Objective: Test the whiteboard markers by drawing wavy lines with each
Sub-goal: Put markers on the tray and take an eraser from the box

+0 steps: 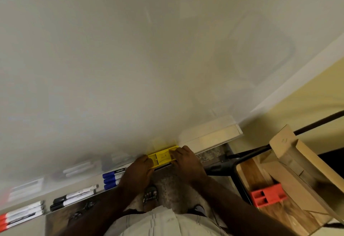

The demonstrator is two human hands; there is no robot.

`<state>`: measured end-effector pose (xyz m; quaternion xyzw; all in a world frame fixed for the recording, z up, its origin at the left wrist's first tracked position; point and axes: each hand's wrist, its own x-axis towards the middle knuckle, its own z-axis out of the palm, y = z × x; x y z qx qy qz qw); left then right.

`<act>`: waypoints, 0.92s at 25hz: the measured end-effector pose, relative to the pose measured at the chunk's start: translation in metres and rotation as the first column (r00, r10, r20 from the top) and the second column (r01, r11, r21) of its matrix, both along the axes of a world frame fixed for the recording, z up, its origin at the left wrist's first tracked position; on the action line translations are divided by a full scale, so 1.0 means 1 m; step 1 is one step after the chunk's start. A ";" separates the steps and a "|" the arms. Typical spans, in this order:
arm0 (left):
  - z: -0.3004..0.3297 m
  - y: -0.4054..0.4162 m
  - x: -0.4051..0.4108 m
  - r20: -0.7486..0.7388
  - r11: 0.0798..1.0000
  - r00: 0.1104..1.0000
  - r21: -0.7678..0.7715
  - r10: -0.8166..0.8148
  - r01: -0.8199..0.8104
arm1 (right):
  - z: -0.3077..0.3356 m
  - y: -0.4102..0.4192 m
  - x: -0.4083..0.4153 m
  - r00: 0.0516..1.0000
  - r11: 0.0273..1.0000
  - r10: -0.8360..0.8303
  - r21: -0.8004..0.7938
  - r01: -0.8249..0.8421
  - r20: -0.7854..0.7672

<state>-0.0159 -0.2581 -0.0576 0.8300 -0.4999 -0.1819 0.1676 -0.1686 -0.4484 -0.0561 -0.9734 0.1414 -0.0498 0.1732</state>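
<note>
Both hands, left (pixel 138 170) & right (pixel 186 160), grip a yellow block (pixel 162 156) on the tray (pixel 210 139); no marker held. Blue markers (pixel 111 178) sit just left, under the left wrist. Risk: wrist knocks them off; board (pixel 130 58) bare, no lines yet.

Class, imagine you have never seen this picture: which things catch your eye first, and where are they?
Both hands, left hand and right hand, hold a yellow box on the whiteboard tray. Left along the tray lie blue markers, black markers and red markers. A red block sits lower right.

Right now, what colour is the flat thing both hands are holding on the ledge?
Yellow: the flat plastic piece, seen in the head view.
</note>
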 end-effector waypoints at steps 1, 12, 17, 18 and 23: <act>0.002 0.000 -0.002 0.000 1.000 1.000 0.009 0.018 -0.018 | 0.002 -0.001 -0.001 1.000 1.000 0.018 0.003 -0.018 0.015; 0.035 -0.055 -0.092 0.047 0.985 0.999 -0.169 -0.014 0.022 | 0.030 -0.037 -0.139 0.956 0.959 -0.267 0.133 0.251 0.125; 0.031 -0.111 -0.173 0.085 0.968 0.978 -0.153 -0.190 0.201 | 0.033 -0.074 -0.237 0.926 0.924 -0.375 0.093 0.370 0.035; 0.029 -0.121 -0.188 0.074 0.965 0.975 -0.147 -0.210 0.219 | 0.034 -0.079 -0.255 0.912 0.910 -0.409 0.073 0.407 0.017; 0.030 -0.165 -0.252 0.099 0.913 0.919 -0.116 -0.382 0.392 | 0.036 -0.095 -0.323 0.812 0.808 -0.562 0.105 0.580 -0.157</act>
